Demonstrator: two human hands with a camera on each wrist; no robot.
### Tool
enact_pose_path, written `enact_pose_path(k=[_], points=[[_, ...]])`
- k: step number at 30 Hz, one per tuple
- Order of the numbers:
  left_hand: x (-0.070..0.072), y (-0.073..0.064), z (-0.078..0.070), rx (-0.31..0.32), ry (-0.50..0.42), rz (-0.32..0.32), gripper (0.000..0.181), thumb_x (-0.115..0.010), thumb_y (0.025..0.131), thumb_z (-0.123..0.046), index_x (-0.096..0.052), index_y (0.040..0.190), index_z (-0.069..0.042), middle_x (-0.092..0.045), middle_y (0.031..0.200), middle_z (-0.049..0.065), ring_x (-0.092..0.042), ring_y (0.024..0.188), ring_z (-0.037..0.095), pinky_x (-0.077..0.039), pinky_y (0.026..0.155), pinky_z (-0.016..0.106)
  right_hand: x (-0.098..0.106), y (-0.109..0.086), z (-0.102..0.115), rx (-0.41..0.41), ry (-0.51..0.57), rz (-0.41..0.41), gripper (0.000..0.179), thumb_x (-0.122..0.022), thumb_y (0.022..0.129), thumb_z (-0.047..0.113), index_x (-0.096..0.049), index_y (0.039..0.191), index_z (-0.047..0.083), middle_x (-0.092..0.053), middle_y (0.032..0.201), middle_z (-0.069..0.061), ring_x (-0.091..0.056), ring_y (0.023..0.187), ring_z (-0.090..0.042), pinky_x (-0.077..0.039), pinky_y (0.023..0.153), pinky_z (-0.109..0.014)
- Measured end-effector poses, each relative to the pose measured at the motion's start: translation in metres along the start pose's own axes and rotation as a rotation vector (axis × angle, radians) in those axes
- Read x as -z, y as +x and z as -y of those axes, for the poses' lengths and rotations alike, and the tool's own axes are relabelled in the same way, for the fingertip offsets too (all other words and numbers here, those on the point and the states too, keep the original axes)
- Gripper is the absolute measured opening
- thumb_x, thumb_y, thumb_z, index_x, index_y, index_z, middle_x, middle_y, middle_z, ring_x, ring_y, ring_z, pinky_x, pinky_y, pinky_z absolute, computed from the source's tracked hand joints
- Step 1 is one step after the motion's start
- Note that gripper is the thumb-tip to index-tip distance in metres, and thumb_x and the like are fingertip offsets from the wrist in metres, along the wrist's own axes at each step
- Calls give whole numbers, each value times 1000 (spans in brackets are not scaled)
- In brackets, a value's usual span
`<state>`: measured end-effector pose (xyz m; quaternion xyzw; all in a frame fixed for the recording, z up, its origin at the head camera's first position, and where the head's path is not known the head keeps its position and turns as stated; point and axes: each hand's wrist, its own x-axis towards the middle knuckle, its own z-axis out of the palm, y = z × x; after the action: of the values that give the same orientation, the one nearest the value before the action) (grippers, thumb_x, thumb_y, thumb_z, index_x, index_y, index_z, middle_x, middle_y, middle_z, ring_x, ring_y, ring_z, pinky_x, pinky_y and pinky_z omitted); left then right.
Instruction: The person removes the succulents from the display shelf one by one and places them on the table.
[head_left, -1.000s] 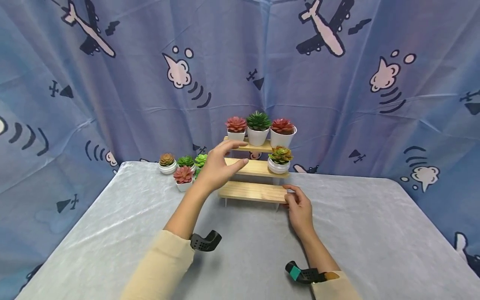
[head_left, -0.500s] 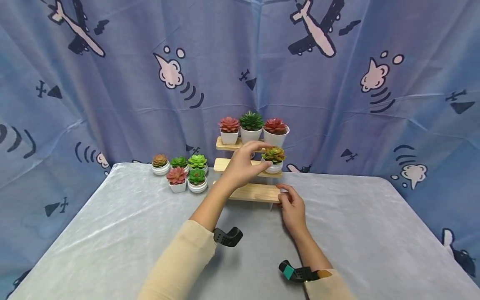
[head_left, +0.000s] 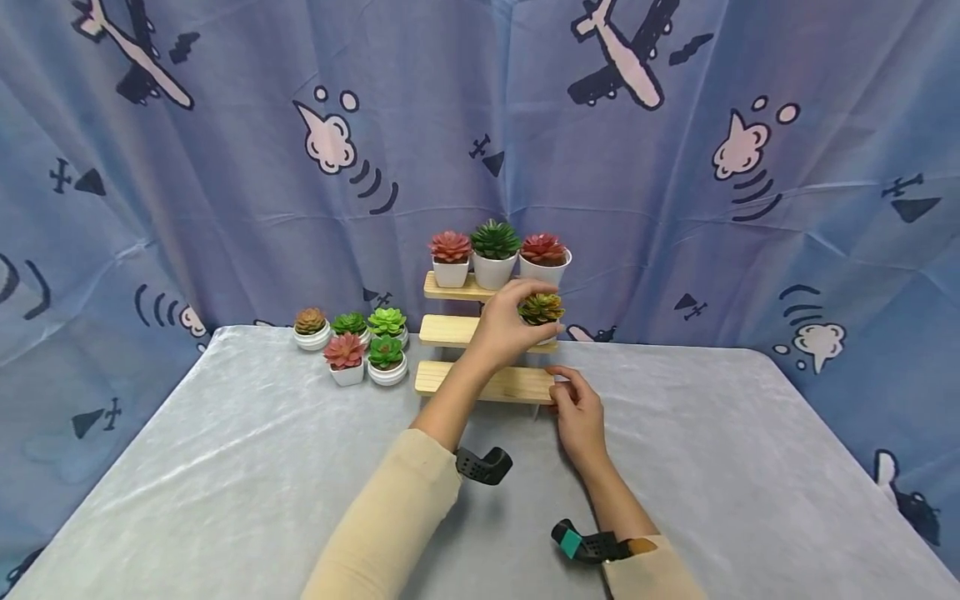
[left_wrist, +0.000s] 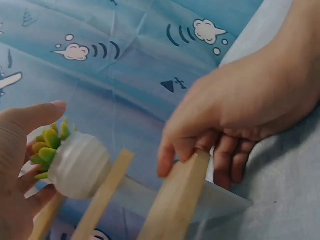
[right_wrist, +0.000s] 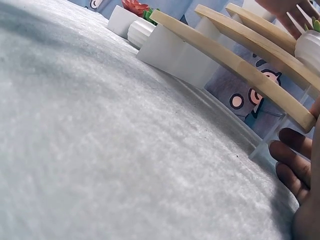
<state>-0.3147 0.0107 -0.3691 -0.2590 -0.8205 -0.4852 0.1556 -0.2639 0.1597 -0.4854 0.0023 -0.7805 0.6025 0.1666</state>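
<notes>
A three-tier wooden plant stand point(head_left: 450, 331) with clear supports stands at the back of the table. On the right of its middle tier sits a yellow-green potted succulent point(head_left: 542, 309), its white ribbed pot seen side-on in the left wrist view. My left hand point(head_left: 504, 327) reaches round this plant, thumb in front and fingers behind. A gap shows between thumb and pot point(left_wrist: 80, 166) in the left wrist view. My right hand point(head_left: 580, 415) pinches the right end of the bottom tier point(left_wrist: 177, 200), other fingers lower beside the support.
Two reddish succulents point(head_left: 451, 250) and a dark green one point(head_left: 495, 243) line the top tier. Several small potted succulents point(head_left: 387, 358) stand on the grey-white cloth left of the stand. A blue patterned curtain point(head_left: 420, 125) hangs right behind.
My left hand has moved right across the stand to the yellow-green succulent, uncovering the plants on the left. My right hand stays on the bottom tier; the view has shifted slightly.
</notes>
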Motion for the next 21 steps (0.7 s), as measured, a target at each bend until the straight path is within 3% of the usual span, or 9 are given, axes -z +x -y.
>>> enact_pose_path(k=[6, 15, 21], points=[[-8, -4, 7, -36, 126, -4, 44, -83, 83, -13, -70, 125, -17, -59, 142, 2, -53, 136, 23, -44, 113, 45, -1, 0, -1, 15, 12, -10, 32, -51, 94, 2, -71, 119, 6, -68, 81, -3, -58, 69, -3, -50, 66, -17], [-7, -9, 10, -68, 137, -40, 42, -82, 83, -10, -71, 123, -17, -60, 141, 2, -55, 135, 21, -46, 112, 44, -2, -1, 0, 23, 3, -11, 32, -51, 93, 1, -71, 118, 5, -68, 79, 0, -58, 68, -3, -50, 65, -16], [-5, -14, 11, -85, 154, -56, 41, -81, 84, -11, -71, 123, -17, -61, 142, 0, -53, 137, 22, -43, 116, 42, 0, -2, 3, 13, 3, 2, 32, -51, 95, 1, -70, 121, 5, -71, 87, -10, -59, 69, -2, -52, 67, -18]])
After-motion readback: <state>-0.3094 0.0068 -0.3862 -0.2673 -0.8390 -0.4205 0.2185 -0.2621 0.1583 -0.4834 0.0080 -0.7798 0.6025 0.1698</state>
